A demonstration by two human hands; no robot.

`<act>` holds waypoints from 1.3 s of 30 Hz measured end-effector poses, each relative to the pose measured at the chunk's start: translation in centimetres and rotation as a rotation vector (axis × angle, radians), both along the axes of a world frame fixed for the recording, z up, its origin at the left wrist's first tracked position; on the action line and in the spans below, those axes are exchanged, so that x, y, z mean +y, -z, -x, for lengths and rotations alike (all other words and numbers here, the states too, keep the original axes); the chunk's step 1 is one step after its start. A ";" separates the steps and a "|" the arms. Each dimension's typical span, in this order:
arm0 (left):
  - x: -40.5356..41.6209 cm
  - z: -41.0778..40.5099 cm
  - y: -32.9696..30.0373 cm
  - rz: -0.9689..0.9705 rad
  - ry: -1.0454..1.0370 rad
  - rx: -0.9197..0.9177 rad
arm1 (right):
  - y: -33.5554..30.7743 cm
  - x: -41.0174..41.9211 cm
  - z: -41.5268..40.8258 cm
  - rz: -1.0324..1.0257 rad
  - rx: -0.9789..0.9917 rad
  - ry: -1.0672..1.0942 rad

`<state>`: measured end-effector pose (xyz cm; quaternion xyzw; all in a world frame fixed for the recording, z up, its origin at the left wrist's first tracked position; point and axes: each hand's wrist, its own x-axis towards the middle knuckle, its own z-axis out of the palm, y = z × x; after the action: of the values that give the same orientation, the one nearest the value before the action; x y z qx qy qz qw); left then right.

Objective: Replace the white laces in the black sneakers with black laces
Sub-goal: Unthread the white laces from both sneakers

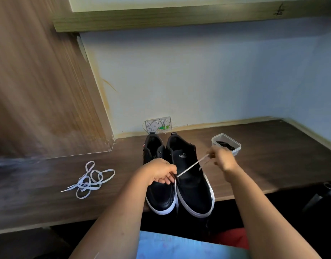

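Observation:
Two black sneakers with white soles stand side by side on the dark wooden desk, toes toward me: the left sneaker (157,191) and the right sneaker (192,189). A white lace (191,166) is stretched taut above them. My left hand (159,172) pinches its near end over the left sneaker. My right hand (221,157) pinches its far end, raised above the right sneaker's right side. Another white lace (90,181) lies loose in a tangle on the desk to the left. A clear plastic tub (226,143) at the back right holds something dark, probably black laces.
The desk (273,156) runs along a pale wall, with a wood-grain panel (39,90) rising at the left. A white open wall box (158,126) sits just behind the sneakers. The toes overhang the desk's front edge. A dark object (321,199) stands below at the right.

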<state>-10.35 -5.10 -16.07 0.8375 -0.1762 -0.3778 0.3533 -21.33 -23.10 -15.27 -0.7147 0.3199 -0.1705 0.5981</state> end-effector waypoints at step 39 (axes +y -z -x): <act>-0.1 -0.2 0.0 0.004 -0.007 0.023 | 0.2 0.0 -0.1 0.266 -0.076 0.150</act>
<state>-10.19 -5.22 -16.03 0.8331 -0.1697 -0.3856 0.3584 -21.21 -23.10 -15.48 -0.7549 0.3242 -0.2824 0.4952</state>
